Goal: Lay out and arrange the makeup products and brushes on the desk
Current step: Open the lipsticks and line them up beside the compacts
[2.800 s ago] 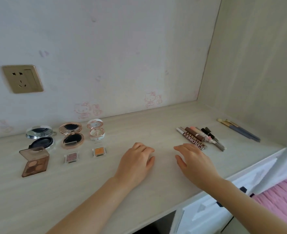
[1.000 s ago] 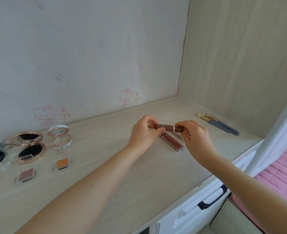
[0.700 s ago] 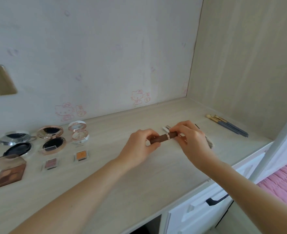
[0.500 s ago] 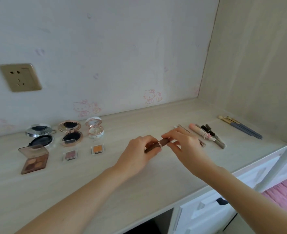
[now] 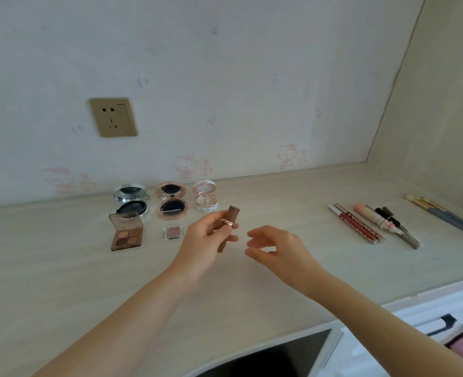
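The brown lipstick (image 5: 232, 214) stands nearly upright, pinched in your left hand (image 5: 204, 242) over the middle of the surface (image 5: 83, 284). Your right hand (image 5: 275, 250), at its 3 o'clock, is loosely spread and holds nothing. You appear to be placing this piece. Next, lower it gently beside the compacts (image 5: 172, 203) at 11 o'clock without knocking them.

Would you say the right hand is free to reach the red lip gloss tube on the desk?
Probably yes: the right hand is open and empty, and only bare desk lies between it and the red lip gloss tube. The left hand grips the brown lipstick off that path.
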{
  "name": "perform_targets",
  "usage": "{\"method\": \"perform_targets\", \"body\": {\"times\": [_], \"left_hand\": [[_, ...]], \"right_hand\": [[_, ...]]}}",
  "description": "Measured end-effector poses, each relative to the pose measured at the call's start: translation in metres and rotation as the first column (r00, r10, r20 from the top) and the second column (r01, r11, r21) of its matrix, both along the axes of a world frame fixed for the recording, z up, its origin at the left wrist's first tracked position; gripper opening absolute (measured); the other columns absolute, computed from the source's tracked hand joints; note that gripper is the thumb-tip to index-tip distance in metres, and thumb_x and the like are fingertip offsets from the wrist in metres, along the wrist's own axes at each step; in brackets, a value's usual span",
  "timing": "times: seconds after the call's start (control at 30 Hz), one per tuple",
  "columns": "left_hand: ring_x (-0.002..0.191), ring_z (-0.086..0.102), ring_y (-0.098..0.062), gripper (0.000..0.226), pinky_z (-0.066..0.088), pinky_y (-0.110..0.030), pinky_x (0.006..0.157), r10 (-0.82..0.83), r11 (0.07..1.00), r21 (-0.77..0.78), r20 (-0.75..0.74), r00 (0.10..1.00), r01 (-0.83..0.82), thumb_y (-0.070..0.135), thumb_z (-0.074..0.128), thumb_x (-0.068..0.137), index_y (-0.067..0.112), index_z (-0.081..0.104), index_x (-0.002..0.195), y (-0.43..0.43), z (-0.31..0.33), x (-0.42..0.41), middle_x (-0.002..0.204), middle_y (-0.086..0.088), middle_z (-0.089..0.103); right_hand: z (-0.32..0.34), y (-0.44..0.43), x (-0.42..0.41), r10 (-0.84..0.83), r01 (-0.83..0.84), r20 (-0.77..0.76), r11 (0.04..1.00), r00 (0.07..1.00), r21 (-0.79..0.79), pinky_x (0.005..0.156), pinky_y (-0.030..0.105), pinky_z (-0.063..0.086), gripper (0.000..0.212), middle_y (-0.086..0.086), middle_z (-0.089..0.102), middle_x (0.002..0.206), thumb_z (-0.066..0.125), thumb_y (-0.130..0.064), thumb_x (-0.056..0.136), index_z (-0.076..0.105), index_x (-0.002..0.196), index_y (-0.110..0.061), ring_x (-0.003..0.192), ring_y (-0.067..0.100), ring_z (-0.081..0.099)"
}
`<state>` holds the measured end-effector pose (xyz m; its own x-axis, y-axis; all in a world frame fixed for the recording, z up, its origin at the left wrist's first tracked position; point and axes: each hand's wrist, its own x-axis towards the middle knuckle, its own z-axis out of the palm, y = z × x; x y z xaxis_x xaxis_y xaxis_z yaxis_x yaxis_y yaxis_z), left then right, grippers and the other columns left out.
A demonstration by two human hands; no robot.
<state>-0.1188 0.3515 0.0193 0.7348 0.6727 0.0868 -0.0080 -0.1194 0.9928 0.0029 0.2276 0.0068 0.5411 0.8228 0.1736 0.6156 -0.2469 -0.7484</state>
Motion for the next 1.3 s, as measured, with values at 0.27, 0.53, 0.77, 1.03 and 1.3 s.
{"method": "perform_targets", "body": {"times": [0.27, 0.53, 0.77, 1.03, 1.3], "left_hand": [[0.104, 0.065, -0.006, 0.018, 0.044, -0.033, 0.1, 0.065, 0.992, -0.108, 0.044, 0.997, -0.06, 0.011, 0.053, 0.095, 0.011, 0.054, 0.114, 0.015, 0.003, -0.033, 0.103, 0.007, 0.073], [0.101, 0.068, -0.014, 0.017, 0.053, -0.031, 0.087, 0.053, 0.994, -0.104, 0.098, 0.994, -0.043, 0.012, 0.058, 0.094, 0.005, 0.054, 0.109, 0.033, 0.001, -0.064, 0.101, -0.003, 0.074], [0.084, 0.068, -0.015, 0.011, 0.049, -0.03, 0.078, 0.076, 0.95, 0.309, -0.103, 0.992, -0.041, 0.023, 0.07, 0.085, 0.025, 0.069, 0.096, 0.048, -0.017, -0.09, 0.09, 0.002, 0.073], [0.068, 0.06, 0.0, 0.012, 0.045, -0.015, 0.065, 0.167, 0.893, 0.443, -0.169, 0.971, -0.076, 0.026, 0.075, 0.079, 0.026, 0.072, 0.09, 0.046, -0.02, -0.08, 0.078, 0.01, 0.07], [0.063, 0.057, -0.007, 0.014, 0.043, -0.02, 0.059, 0.178, 0.859, 0.502, -0.115, 0.977, -0.097, 0.033, 0.067, 0.086, 0.02, 0.065, 0.09, 0.034, -0.03, -0.067, 0.067, 0.008, 0.06]], "right_hand": [[0.005, 0.034, -0.04, 0.037, -0.037, -0.041, 0.999, 0.998, -0.006, 0.068, 0.001, 0.04, 0.021, -0.013, 0.068, 0.095, 0.065, -0.034, 0.087, 0.064, 0.104, -0.024, 0.09, -0.003, 0.061], [0.005, 0.052, -0.055, 0.046, -0.046, 0.02, 0.999, 0.999, -0.004, 0.068, 0.004, 0.041, 0.009, -0.011, 0.066, 0.089, 0.063, -0.025, 0.088, 0.06, 0.095, -0.02, 0.087, 0.003, 0.062], [0.007, 0.054, -0.049, 0.068, -0.066, -0.067, 0.997, 0.995, 0.034, 0.072, 0.012, 0.049, 0.016, -0.01, 0.069, 0.089, 0.071, -0.017, 0.082, 0.062, 0.092, -0.025, 0.078, 0.0, 0.065], [0.009, 0.062, -0.059, 0.126, 0.038, -0.626, 0.97, 0.77, 0.241, 0.08, 0.032, 0.057, 0.016, 0.011, 0.073, 0.096, 0.064, -0.006, 0.087, 0.064, 0.103, -0.004, 0.093, 0.022, 0.07], [-0.001, 0.065, -0.072, 0.091, 0.128, -0.542, 0.927, 0.836, 0.352, 0.072, 0.022, 0.055, 0.017, 0.002, 0.074, 0.082, 0.069, -0.009, 0.083, 0.065, 0.099, -0.013, 0.084, 0.012, 0.07]]}}
